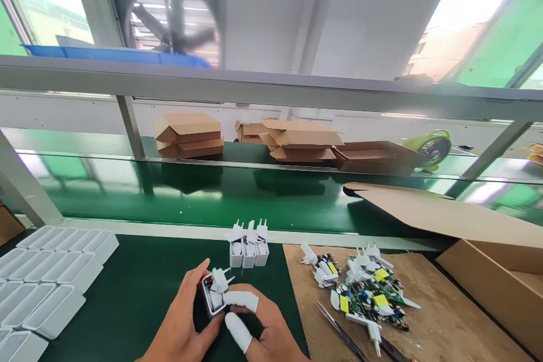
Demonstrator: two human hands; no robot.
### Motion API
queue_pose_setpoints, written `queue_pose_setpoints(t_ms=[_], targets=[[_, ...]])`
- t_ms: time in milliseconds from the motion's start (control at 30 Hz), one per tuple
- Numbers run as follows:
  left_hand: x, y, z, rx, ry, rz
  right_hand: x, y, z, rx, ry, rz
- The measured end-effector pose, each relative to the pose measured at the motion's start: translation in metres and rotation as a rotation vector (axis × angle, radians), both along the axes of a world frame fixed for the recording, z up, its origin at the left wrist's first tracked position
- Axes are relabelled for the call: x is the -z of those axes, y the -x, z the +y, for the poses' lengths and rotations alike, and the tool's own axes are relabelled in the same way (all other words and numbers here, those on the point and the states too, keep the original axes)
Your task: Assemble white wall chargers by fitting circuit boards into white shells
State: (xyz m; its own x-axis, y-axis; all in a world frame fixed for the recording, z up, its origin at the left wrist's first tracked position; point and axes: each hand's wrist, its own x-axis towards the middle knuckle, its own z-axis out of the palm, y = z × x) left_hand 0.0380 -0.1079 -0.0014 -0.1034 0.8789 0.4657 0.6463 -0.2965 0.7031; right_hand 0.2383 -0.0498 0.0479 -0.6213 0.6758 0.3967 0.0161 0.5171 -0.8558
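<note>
My left hand (184,317) holds a white open-topped charger case (207,297) between thumb and fingers. A white two-pin plug piece (220,279) sits tilted at the case's opening. My right hand (265,322), with white covers on thumb and one finger, touches the plug piece and the case's right side. Behind them stand several white cases (249,253) with plug pieces on top. A pile of circuit boards with white plug parts (367,288) lies on a brown board (428,283) at the right. Tweezers (341,332) lie in front of the pile.
Rows of white empty cases (55,308) stand at the left. An open cardboard box (496,288) is at the far right. Beyond the bench runs a green belt (212,198), with cardboard boxes (303,138) and a green fan (435,147) behind it under a metal rail (271,87).
</note>
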Motion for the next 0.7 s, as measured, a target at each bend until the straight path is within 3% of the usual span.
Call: queue_pose_setpoints(t_ms=[67, 200, 367, 567, 700], targets=[[0.002, 0.003, 0.000, -0.020, 0.039, -0.008, -0.009, -0.006, 0.003, 0.067, -0.167, -0.123], [-0.001, 0.008, -0.004, -0.067, 0.026, -0.039, -0.031, -0.038, 0.017, 0.286, -0.412, -0.657], [-0.013, 0.017, -0.011, -0.063, -0.048, 0.061, -0.046, -0.105, 0.008, 0.520, -0.385, -0.998], [-0.016, 0.020, -0.014, 0.010, -0.096, 0.134, -0.020, -0.150, -0.025, 0.688, -0.389, -1.229], [-0.012, 0.022, -0.010, 0.094, -0.153, 0.376, 0.003, -0.154, -0.029, 0.664, -0.506, -1.263]])
